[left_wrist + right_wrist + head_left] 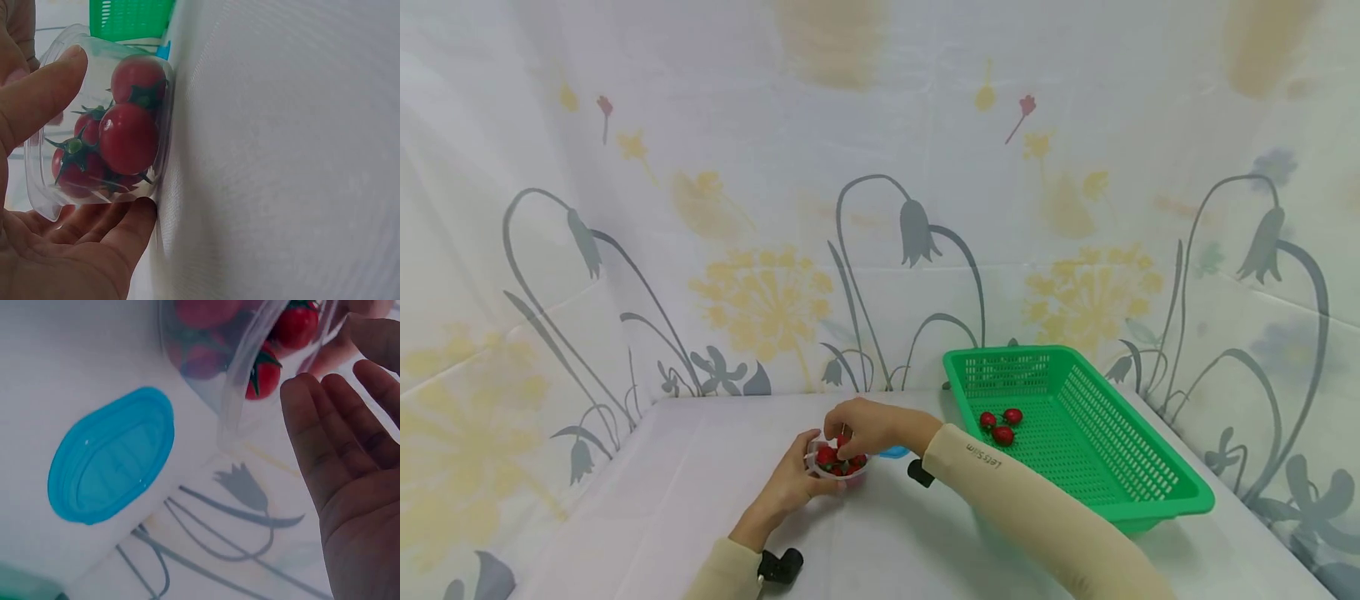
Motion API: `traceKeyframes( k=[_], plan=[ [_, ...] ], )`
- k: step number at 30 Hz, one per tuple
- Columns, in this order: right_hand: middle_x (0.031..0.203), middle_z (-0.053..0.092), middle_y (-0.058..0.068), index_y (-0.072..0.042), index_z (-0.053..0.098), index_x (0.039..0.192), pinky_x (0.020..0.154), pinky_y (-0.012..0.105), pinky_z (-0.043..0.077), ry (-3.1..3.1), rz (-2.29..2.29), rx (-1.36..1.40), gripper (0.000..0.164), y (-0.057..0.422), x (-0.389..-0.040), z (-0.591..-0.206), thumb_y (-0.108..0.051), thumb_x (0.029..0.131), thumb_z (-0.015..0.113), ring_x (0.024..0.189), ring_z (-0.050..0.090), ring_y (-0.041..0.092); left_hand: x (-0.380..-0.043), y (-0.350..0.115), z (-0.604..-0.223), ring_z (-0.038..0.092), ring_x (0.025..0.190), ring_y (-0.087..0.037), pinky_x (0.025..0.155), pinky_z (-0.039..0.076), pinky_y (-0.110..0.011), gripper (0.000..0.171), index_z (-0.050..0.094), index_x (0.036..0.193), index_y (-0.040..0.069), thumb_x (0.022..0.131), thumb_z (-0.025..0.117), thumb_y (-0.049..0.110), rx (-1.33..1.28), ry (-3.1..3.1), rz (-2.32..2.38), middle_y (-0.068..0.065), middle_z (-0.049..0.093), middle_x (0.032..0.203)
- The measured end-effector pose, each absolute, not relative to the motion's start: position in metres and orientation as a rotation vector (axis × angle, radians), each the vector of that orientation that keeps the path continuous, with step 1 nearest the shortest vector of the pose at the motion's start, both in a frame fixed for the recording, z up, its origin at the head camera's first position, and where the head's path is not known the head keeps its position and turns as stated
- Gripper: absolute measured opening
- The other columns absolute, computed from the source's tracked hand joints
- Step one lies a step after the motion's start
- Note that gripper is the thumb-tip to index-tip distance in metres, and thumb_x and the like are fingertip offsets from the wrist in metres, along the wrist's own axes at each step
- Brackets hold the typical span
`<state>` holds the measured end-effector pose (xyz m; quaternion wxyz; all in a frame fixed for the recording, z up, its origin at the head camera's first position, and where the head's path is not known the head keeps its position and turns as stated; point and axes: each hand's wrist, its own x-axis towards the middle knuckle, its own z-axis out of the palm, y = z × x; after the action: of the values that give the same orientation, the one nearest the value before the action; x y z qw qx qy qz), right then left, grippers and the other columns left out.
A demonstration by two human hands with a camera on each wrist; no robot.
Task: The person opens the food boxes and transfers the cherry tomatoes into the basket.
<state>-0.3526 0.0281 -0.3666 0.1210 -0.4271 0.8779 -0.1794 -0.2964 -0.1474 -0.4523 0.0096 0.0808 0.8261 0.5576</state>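
Note:
My left hand [790,483] grips a clear plastic tub [94,47], thumb on one side and fingers on the other. Several red cherry tomatoes [129,139] with green leafy tops fill its lower part. From the right, my right hand [867,427] reaches over the open top, fingers bent down around a cherry tomato [843,438] at the rim. Up close in the right wrist view, other fingers [306,419] of that hand extend beside the tub. Just behind and right of the tub, a blue lid [115,456] lies on the white table.
A large green plastic basket [1120,417] stands on the right side of the table, partly behind my right forearm. Three red tomatoes [1002,435] lie in its left part. A flower-printed curtain [880,317] rises behind the table and along both sides.

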Motion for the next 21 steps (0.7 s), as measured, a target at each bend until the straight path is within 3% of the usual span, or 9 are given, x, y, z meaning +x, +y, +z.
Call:
traceKeyframes(
  k=[7,21],
  plan=[
    [0.096,0.063,-0.008,-0.014,0.068,0.106,0.072,0.017,0.049,2.543,-0.498,-1.267,0.022,0.011,-0.348,-0.376,-0.010,0.085,0.072,0.085,0.056,0.004,-0.291,-0.152,-0.448,0.046,0.124,-0.038,0.098,0.043,-0.050,0.091,0.034,0.142,0.009,0.069,0.087,0.016,0.283,2.555,1.772,-0.016,0.040,0.143],
    [0.099,0.063,-0.007,-0.016,0.064,0.114,0.072,0.017,0.048,2.528,-0.455,-1.305,0.033,0.006,-0.350,-0.383,-0.004,0.083,0.069,0.083,0.057,0.003,-0.294,-0.148,-0.449,0.040,0.128,-0.044,0.098,0.041,-0.053,0.089,0.037,0.140,0.006,0.067,0.087,0.016,0.255,2.558,1.774,-0.017,0.042,0.140]
  ],
)
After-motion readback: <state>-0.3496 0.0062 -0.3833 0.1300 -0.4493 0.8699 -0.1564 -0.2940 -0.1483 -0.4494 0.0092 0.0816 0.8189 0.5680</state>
